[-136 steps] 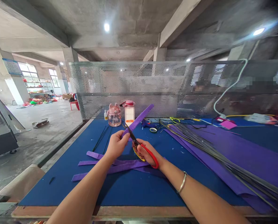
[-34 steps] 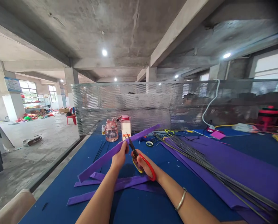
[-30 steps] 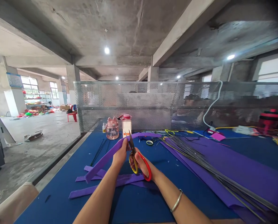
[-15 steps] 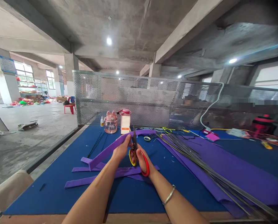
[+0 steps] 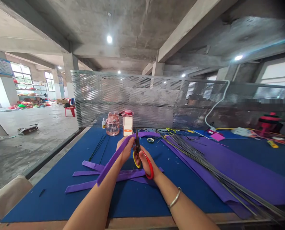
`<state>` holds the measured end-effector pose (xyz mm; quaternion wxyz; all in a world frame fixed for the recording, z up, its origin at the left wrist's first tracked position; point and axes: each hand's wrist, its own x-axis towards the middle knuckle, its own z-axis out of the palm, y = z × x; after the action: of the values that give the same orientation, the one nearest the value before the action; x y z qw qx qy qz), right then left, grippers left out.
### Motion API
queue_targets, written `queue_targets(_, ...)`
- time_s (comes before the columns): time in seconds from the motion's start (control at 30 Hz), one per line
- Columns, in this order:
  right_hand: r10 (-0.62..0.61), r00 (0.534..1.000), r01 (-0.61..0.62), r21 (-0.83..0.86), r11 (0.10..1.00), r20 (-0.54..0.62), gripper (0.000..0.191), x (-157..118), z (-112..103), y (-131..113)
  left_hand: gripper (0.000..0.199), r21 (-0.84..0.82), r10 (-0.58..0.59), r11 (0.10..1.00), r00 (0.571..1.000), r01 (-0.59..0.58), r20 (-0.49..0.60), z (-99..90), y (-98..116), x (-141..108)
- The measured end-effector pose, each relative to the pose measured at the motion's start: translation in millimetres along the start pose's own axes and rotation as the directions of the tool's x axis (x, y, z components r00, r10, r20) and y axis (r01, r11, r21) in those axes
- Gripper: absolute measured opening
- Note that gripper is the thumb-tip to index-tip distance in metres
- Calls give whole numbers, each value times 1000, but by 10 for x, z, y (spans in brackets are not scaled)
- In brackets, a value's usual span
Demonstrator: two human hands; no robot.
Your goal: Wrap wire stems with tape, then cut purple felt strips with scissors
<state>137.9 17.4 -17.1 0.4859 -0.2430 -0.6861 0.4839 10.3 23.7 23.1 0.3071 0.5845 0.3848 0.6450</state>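
Observation:
My left hand [image 5: 126,149] pinches a long purple fabric strip [image 5: 110,163], whose near end hangs over my left forearm while the rest runs right toward the wires. In my right hand [image 5: 144,161] is a pair of scissors [image 5: 150,166] with one red and one yellow handle. Their dark blades point up and away, crossing the strip just right of my left fingers. Whether the blades touch the fabric I cannot tell. Below my hands, several cut purple strips [image 5: 81,188] lie across one another on the blue tabletop [image 5: 61,179].
Long grey wires [image 5: 211,171] lie on a large purple sheet [image 5: 238,169] at right. A pink bottle [image 5: 112,124], a white box [image 5: 128,125] and a tape roll [image 5: 150,140] stand or lie at the back. A perforated metal screen [image 5: 133,95] closes off the far edge.
The strip's loose near end has swung down and right, onto my left forearm. Both hands stay close together, with the scissors at nearly the same spot; the whole view has shifted slightly.

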Motion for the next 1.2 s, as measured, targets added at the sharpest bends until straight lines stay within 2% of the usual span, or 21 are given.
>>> queue_targets(0.17, 14, 1000, -14, 14, 1000, -19, 61, 15, 8, 1, 32, 62, 48, 997, 999, -49, 15, -10, 13, -6)
queue_targets(0.43, 50, 999, -47, 138, 989, -14, 56, 20, 51, -20, 29, -25, 28, 999, 1000, -28, 1, -3, -46, 6)
queue_targets(0.63, 71, 997, -65, 142, 988, -37, 57, 14, 72, -15, 32, -32, 27, 999, 1000, -27, -14, 1, -96, 26)
queue_targets(0.83, 86, 993, -79, 84, 993, -76, 52, 6, 90, -28, 32, -46, -34, 998, 999, 33, -31, -7, -74, 28)
queue_targets(1.03, 74, 991, -71, 32, 997, -109, 49, 26, 81, -5, 33, -49, -48, 998, 998, 46, -37, -26, -88, 30)
queue_targets(1.2, 66, 991, -64, 14, 998, -120, 46, 36, 80, -5, 36, -145, -190, 973, 979, 179, -68, -22, -118, 26)
